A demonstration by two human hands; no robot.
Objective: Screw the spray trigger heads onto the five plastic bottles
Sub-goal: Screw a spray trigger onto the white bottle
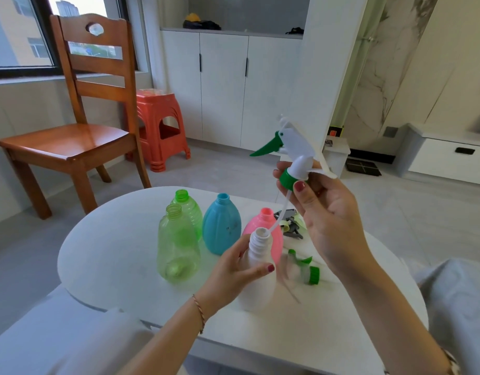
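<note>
On the white table (103,255): two clear green bottles (176,250), a blue bottle (221,226), a pink bottle (271,226), a white bottle (258,266); the raised trigger head (290,150) is white and green; near the right edge, perhaps grey heads (291,226).

1. The near left part of the white table (103,255) is bare; a hand could pass there freely.
2. Two green bottles (179,239), a blue bottle (221,226) and a pink bottle (266,226) stand close together across the middle, blocking the way from near to far.
3. The left hand (233,277) holds a white bottle (259,269) upright just in front of the pink one, filling the near centre.
4. Right of it lies a trigger head with a green collar (306,272); farther back, a heap of grey trigger heads (290,224).
5. The right hand (322,209) holds a spray head (293,150) high; its tube reaches down to the white bottle's mouth.
6. The near edge of the table is open.
</note>
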